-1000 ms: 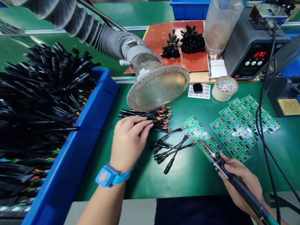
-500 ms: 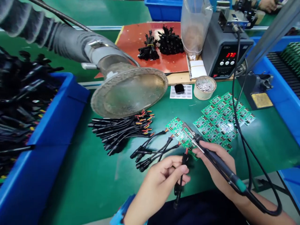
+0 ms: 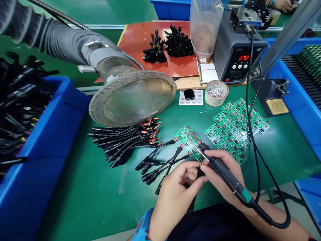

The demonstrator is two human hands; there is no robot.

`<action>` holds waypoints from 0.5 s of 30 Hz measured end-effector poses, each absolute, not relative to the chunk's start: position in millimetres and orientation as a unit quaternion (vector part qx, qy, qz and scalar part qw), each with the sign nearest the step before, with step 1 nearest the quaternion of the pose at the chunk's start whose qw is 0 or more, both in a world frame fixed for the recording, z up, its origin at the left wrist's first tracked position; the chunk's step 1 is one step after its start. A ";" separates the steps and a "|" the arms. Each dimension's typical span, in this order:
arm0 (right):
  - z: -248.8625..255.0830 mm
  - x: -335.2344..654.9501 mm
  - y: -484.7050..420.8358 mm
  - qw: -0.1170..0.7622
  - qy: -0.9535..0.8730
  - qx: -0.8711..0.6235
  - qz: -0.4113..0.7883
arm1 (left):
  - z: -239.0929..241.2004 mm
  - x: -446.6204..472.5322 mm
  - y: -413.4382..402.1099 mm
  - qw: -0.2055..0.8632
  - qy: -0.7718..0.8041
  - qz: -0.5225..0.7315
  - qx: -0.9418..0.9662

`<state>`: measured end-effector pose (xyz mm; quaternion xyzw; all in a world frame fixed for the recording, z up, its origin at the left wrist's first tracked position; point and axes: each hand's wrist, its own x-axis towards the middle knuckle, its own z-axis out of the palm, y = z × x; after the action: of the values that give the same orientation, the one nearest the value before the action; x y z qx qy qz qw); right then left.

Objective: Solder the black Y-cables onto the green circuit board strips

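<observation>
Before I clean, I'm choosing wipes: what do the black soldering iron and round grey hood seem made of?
Black soldering iron: smooth, satin handle, likely plastic; shiny grey tip suggests metal. Round grey hood: probably metal, by its dull sheen.

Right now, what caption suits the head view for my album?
At a green bench, the left hand holds a black cable, the right hand a soldering iron, near circuit boards.

Our left hand (image 3: 177,194) pinches a black cable (image 3: 200,173), its wire end at the fingertips of our right hand (image 3: 227,182), which also grips a soldering iron (image 3: 224,171). We see the iron's tip over a green circuit panel (image 3: 183,134); we cannot tell whether they touch. More cables (image 3: 125,142) lie piled on the worktop (image 3: 95,201).
</observation>
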<state>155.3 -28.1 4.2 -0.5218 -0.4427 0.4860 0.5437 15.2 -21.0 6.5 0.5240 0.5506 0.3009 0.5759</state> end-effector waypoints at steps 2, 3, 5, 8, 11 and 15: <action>3.1 155.5 -28.3 0.552 -0.438 -0.517 0.486 | 7.4 16.5 -19.5 0.566 0.557 0.317 0.519; 2.6 156.2 -28.3 0.558 -0.434 -0.513 0.487 | 9.3 16.5 -18.1 0.578 0.554 0.312 0.512; 1.8 158.5 -28.1 0.564 -0.428 -0.506 0.493 | 14.8 16.0 -14.5 0.628 0.532 0.290 0.489; 1.3 161.8 -28.0 0.555 -0.432 -0.499 0.505 | 22.6 15.8 -8.5 0.699 0.488 0.265 0.451; 1.5 161.8 -27.9 0.555 -0.433 -0.490 0.514 | 24.7 16.3 -5.6 0.721 0.471 0.257 0.438; 1.8 158.2 -28.4 0.567 -0.425 -0.501 0.497 | 19.5 16.5 -7.8 0.698 0.480 0.250 0.468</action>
<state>158.2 -28.4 1.8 -0.5010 -0.4253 0.4970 0.5667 16.5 -7.8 19.5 0.4681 0.4803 0.2503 0.6982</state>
